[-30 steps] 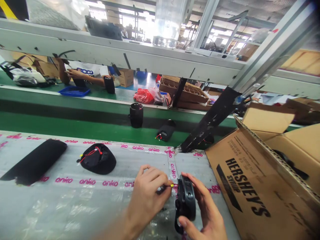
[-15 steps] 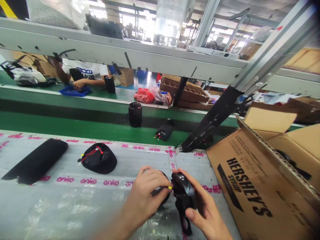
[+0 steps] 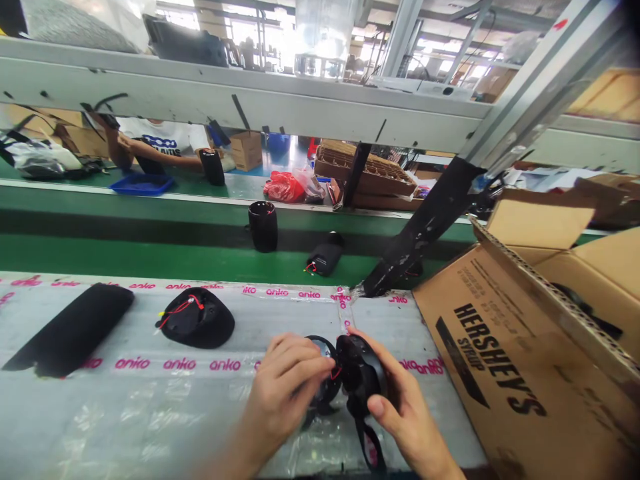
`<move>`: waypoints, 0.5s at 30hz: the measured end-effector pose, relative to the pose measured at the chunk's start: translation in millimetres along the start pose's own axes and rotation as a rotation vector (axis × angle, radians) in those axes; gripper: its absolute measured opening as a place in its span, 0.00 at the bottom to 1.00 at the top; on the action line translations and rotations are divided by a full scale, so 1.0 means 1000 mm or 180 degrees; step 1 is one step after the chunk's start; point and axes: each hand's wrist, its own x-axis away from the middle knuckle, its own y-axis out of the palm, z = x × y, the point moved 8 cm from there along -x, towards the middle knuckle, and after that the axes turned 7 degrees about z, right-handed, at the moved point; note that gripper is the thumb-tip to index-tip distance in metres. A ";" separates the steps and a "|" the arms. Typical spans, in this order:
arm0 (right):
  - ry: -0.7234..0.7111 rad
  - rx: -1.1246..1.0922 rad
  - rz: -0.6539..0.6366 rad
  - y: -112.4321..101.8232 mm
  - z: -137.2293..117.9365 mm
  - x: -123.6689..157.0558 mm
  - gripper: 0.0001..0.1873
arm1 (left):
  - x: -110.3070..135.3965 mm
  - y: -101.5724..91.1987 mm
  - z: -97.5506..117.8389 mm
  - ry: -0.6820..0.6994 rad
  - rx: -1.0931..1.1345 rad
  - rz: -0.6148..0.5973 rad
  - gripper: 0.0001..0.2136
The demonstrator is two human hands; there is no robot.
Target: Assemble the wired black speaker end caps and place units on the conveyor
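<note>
My left hand (image 3: 285, 393) curls its fingers round a round black speaker part (image 3: 320, 363) with a thin red wire at its edge. My right hand (image 3: 405, 407) grips a black plastic housing (image 3: 361, 377) with a strap hanging below it, pressed against that round part. Both are held just above the plastic-covered bench (image 3: 150, 413). A black dome-shaped shell with red and yellow wires (image 3: 197, 319) lies to the left, and a long black fabric piece (image 3: 70, 330) lies further left.
An open Hershey's cardboard box (image 3: 505, 360) stands at the right. A green conveyor (image 3: 150, 257) beyond the bench carries an upright black cylinder (image 3: 263, 225) and a lying one (image 3: 324, 258). A person in a white shirt (image 3: 160, 143) works across the belt by a blue tray (image 3: 141, 184).
My hands have moved up and closer together. The yellow wire tip pinched by my left hand is no longer seen; the round part now shows against the housing, which has turned.
</note>
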 end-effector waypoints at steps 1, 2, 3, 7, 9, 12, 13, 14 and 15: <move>0.0002 -0.0058 0.0020 0.000 0.000 0.000 0.41 | -0.002 0.001 0.002 0.0053 -0.0045 -0.0038 0.13; 0.0008 -0.0122 0.0031 0.001 0.001 0.000 0.41 | -0.003 0.002 0.003 0.0074 -0.0085 -0.0050 0.14; 0.0019 -0.0182 0.0032 0.001 0.001 0.000 0.41 | -0.005 0.003 0.005 0.0072 -0.0113 -0.0046 0.16; 0.0037 -0.0310 0.0037 0.002 0.000 0.002 0.42 | -0.008 0.005 0.011 -0.0019 -0.0088 -0.0057 0.14; 0.0002 -0.0305 0.0010 0.001 -0.002 0.003 0.43 | -0.011 0.008 0.012 -0.0113 -0.0026 -0.0173 0.09; -0.0053 -0.0223 -0.0053 -0.002 -0.003 0.003 0.42 | -0.016 0.013 0.013 -0.0136 0.0071 -0.0464 0.07; -0.0070 -0.0186 -0.0058 -0.003 -0.004 0.003 0.42 | -0.018 0.013 0.013 -0.0131 0.0093 -0.0565 0.08; -0.0087 -0.0153 -0.0060 -0.004 -0.004 0.003 0.41 | -0.019 0.013 0.012 -0.0132 0.0116 -0.0658 0.08; -0.0102 -0.0124 -0.0070 -0.005 -0.005 0.002 0.40 | -0.021 0.013 0.011 -0.0133 0.0143 -0.0741 0.09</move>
